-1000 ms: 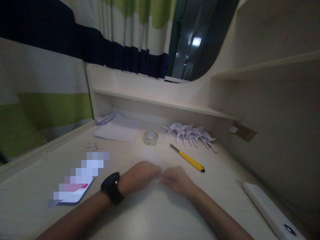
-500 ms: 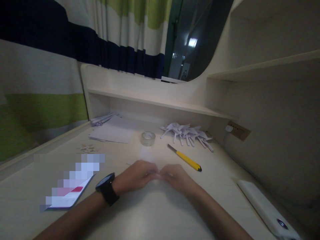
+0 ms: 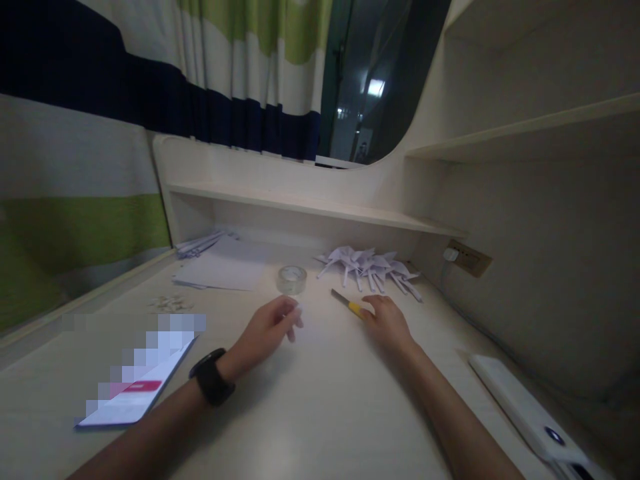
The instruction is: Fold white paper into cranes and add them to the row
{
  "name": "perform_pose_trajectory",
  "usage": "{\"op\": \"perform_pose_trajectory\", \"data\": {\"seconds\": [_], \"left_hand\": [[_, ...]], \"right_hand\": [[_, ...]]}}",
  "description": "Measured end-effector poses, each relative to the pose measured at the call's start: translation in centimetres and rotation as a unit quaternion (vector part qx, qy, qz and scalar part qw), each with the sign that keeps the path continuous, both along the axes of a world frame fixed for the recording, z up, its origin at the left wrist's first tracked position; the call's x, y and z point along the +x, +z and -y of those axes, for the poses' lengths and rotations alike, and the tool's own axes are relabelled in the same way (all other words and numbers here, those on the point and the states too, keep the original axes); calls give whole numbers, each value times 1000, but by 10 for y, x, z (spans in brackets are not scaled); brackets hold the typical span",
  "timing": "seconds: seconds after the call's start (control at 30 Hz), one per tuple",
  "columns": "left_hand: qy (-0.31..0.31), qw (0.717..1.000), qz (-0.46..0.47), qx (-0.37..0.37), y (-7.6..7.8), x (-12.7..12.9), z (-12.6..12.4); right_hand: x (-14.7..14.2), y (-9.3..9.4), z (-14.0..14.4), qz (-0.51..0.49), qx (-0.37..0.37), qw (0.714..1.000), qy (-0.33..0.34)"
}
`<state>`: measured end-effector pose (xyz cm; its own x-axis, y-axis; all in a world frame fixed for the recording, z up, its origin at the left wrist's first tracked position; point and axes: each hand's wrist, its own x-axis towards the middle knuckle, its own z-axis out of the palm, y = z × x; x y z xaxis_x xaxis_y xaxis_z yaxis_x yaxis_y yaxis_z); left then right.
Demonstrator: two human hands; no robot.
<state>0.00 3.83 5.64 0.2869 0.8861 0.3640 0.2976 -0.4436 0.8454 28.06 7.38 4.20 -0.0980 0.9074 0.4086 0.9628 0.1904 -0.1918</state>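
My right hand (image 3: 387, 323) is lying over the yellow knife (image 3: 349, 304) on the table (image 3: 320, 413), covering its handle end so that only the metal tip and a bit of yellow are showing towards the tape (image 3: 291, 279). The fingers are curling loosely over it; I cannot tell whether they are actually gripping yet. To do this well, I judge, I should be closing on the yellow handle and keeping my fingertips off the bare metal end, with the blade pointing away from my other hand.

My left hand (image 3: 267, 331), with a watch (image 3: 211, 386) on the wrist, is pinching a small pale piece of paper (image 3: 296, 311) between thumb and fingertips, just above the table; the piece is too small and dim for me to be saying more about its shape. The two hands are sitting apart, with bare table between them.

Beyond the knife, a heap of folded cranes (image 3: 369, 268) is lying near the back wall, and flat sheets (image 3: 220, 273) are resting to the left of the tape. A phone (image 3: 133, 393) is lying by my left forearm and a white power bank (image 3: 525, 413) by my right. Nothing is standing between my hands and the knife; the cranes are the closest thing I could be brushing.
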Motion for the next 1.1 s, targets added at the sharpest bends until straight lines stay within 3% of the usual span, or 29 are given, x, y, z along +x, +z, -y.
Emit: {"op": "perform_pose_trajectory", "data": {"seconds": [0.27, 0.47, 0.6, 0.7, 0.77, 0.87, 1.1], "left_hand": [[50, 989, 121, -63, 17, 0, 8], [66, 986, 133, -77, 16, -3, 4], [76, 976, 176, -104, 12, -6, 3], [59, 955, 245, -156, 5, -8, -2], [34, 940, 283, -185, 1, -11, -6], [21, 927, 313, -209, -5, -13, -10], [18, 923, 313, -223, -8, -14, -12]], "right_hand": [[4, -23, -11, 99, -58, 993, -1], [-1, -15, -8, 87, -51, 995, 17], [-25, 0, 15, 14, 3, 997, 79], [-53, 2, 36, -61, 34, 979, 190], [-67, -1, 48, -23, -8, 973, 231], [-75, -3, 55, 60, -50, 973, 217], [-71, 8, 55, 162, -3, 970, 179]]}}
